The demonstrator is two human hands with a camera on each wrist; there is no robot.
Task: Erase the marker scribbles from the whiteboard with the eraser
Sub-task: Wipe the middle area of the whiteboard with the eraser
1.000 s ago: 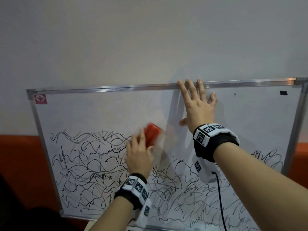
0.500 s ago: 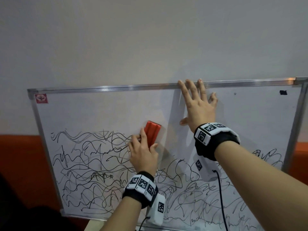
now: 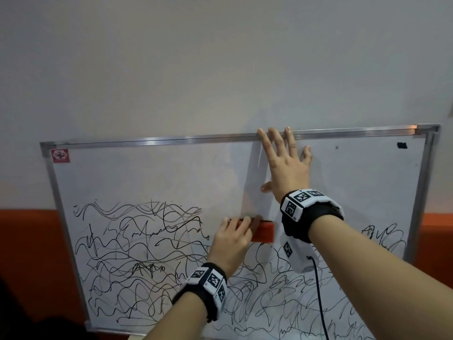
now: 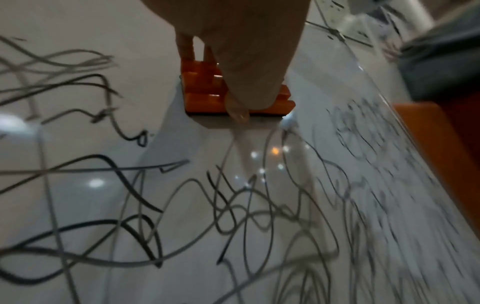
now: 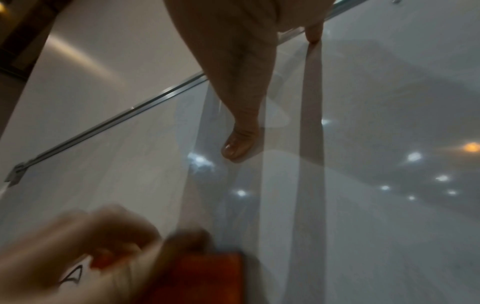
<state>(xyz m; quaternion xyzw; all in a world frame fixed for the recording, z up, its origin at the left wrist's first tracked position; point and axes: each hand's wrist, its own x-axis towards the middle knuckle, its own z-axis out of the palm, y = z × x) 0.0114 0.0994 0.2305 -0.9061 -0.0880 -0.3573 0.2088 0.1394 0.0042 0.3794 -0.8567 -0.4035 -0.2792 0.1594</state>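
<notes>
- Half a second on: eraser (image 3: 261,232) turned flat and slid right across whiteboard (image 3: 152,177), gripped in left hand (image 3: 230,244).
- Right hand (image 3: 285,168) splayed flat, bracing near top frame.
- Scribbles (image 3: 137,253) mostly remaining below.

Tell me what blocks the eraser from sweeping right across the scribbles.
The right hand presses flat on the whiteboard above, but its wrist camera and cable hang just right of the eraser, over the scribbles there. The left hand grips the eraser.
</notes>
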